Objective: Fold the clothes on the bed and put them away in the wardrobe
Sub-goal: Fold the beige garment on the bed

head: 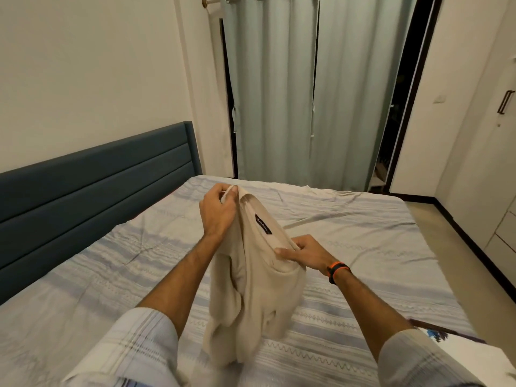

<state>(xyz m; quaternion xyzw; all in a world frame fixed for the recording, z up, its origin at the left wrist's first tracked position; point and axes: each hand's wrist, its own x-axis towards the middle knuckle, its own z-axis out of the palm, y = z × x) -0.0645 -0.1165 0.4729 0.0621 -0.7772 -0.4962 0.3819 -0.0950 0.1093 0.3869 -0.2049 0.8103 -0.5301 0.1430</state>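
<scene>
— Where is the beige shirt [259, 280]?
— Held up over the bed [363, 247], between both hands, collar end up, the rest hanging down, lower edge seemingly brushing the striped sheet [349, 353] near the bottom of the view.
— And the left hand [217, 210]?
— Higher and farther away, fingers curled and pinching the top edge of the shirt by the collar.
— The right hand [307, 254]?
— Lower and nearer, thumb and fingers clamped on the neckline edge, just right of the black label [263, 224]. An orange-and-black wristband [337, 270] on that wrist.
— Around it?
— Dark blue headboard [97, 191] at left, pale green curtains [307, 93] beyond the bed, wardrobe doors [497, 163] at far right, well apart from the shirt.
</scene>
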